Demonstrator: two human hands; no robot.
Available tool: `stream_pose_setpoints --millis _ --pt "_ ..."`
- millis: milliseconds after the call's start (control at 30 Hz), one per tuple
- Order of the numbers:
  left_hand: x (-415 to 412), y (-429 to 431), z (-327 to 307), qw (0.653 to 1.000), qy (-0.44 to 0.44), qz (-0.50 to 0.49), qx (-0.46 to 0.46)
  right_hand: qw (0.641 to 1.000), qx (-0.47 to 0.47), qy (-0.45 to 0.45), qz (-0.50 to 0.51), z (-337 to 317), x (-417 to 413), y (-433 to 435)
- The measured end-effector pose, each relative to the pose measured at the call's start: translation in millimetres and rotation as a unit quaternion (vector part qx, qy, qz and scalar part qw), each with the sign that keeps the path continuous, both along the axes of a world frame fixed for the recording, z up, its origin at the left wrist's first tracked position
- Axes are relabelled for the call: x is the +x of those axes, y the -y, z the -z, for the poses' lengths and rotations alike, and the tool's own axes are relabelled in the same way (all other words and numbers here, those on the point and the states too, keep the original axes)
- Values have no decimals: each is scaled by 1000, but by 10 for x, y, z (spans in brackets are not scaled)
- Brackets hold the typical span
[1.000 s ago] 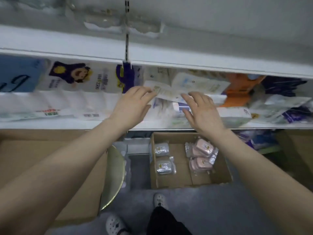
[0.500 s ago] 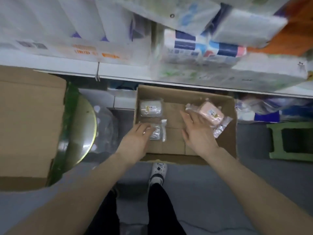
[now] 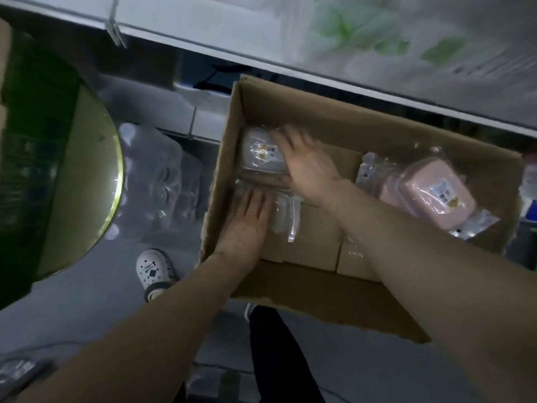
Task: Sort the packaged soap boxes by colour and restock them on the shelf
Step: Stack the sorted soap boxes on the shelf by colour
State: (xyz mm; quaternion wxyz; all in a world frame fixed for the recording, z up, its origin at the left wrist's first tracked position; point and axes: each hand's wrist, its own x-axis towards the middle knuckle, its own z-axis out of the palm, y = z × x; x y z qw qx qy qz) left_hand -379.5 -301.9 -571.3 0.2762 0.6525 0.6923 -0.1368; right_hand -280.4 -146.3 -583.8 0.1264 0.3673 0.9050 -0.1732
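Note:
An open cardboard box [image 3: 293, 289] stands on the floor below the shelf edge [image 3: 261, 39]. In its left part lie two white soap boxes in clear wrap. My right hand [image 3: 308, 167], blurred, reaches across onto the far white soap box [image 3: 258, 154] with fingers spread. My left hand [image 3: 247, 222] lies flat on the near white soap box [image 3: 283, 216], covering its left part. Pink wrapped soap boxes [image 3: 433, 196] are stacked at the box's right end, touched by neither hand.
A round gold-topped stool [image 3: 84, 181] stands to the left, with a shrink-wrapped pack of bottles [image 3: 157, 181] between it and the box. My white shoe [image 3: 154, 271] is on the grey floor before the box. A wrapped pack with green leaves [image 3: 406, 39] lies on the shelf.
Both hands came down from the shelf into the box. My right hand has crossed from beside the pink boxes to the far white one; my left has slid onto the near white one.

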Motion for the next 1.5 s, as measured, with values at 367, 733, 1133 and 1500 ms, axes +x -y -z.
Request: stream_pose_setpoints --millis 367,733,1133,1500 --pt "-34 -100 240 997 -53 35 35 992 -22 -26 121 251 367 43" --pt "-20 -239 242 996 1 -82 22 944 -71 -30 322 155 913 327" --pt "85 -164 281 997 -23 -70 4 983 -113 -18 143 212 954 284" --pt "53 -217 176 995 -15 65 72 985 -28 12 170 271 909 117"
